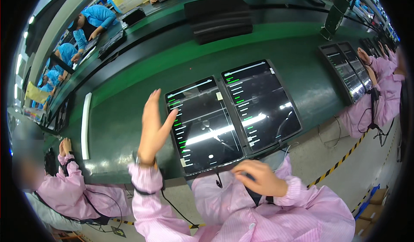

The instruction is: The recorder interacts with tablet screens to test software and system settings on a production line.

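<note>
Two tablets lie side by side in dark holders on the green bench in front of me. Both the left tablet (205,121) and the right tablet (263,108) have lit black screens with rows of green and white text. Bright lamp reflections cross the glass. My left hand (152,127) is raised beside the left tablet's left edge, fingers stretched upward and thumb apart, with nothing in it. Below the tablets, near the bench's front edge and over my lap, my right hand (261,177) is empty, its fingers loosely bent and the thumb apart.
A stack of black trays (219,17) stands at the back of the green bench (120,125). A white strip (86,125) lies to the left. Co-workers in pink sit at both sides; more tablets (347,71) lie at the right. People in blue work across the bench.
</note>
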Action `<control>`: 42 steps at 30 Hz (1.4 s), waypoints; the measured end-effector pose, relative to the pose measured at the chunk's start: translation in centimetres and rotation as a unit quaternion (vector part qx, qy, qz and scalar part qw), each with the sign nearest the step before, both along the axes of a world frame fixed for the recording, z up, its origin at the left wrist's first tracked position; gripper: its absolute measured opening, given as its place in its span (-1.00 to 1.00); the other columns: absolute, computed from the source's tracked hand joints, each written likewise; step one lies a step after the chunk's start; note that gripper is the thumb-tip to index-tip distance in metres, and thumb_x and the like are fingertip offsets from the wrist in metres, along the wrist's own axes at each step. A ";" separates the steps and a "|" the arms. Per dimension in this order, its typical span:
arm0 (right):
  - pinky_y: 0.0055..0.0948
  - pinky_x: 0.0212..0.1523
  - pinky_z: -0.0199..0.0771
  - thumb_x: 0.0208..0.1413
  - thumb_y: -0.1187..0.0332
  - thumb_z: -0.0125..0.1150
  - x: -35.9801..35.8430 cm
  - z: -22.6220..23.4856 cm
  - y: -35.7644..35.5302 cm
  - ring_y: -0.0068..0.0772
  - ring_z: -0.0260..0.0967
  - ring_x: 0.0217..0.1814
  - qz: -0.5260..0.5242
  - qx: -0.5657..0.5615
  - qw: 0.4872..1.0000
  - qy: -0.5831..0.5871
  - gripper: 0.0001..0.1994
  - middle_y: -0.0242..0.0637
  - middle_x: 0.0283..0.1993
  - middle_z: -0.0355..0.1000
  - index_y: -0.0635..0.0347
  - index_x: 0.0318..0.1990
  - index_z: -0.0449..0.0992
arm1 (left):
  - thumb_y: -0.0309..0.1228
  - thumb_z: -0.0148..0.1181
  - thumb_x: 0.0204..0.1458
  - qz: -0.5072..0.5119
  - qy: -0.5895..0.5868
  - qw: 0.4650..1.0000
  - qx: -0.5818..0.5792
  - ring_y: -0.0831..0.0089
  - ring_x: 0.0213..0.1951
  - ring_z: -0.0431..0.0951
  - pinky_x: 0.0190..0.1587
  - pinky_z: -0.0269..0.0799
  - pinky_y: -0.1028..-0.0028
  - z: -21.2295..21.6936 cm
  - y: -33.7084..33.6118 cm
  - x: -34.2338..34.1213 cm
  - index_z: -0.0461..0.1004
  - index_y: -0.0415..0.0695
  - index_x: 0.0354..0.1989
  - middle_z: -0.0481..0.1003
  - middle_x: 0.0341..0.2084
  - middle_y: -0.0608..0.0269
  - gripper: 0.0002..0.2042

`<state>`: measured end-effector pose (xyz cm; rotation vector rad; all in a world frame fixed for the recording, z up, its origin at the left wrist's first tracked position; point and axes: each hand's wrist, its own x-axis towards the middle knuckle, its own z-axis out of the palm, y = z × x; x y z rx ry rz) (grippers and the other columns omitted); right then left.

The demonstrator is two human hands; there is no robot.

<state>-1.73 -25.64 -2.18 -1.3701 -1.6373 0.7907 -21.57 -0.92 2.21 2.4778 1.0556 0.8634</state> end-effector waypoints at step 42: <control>-0.37 0.30 0.06 0.30 0.32 -0.19 14.5 -3.6 2.5 -0.29 0.18 0.29 -0.344 0.091 0.923 0.148 -0.65 -0.08 0.19 0.29 0.35 0.13 0.26 | -0.38 -0.16 0.17 0.143 -0.220 0.943 -0.204 0.25 0.13 0.28 0.23 0.04 0.34 -7.9 -10.5 -4.3 0.39 -0.22 0.10 0.40 0.06 0.12 -0.63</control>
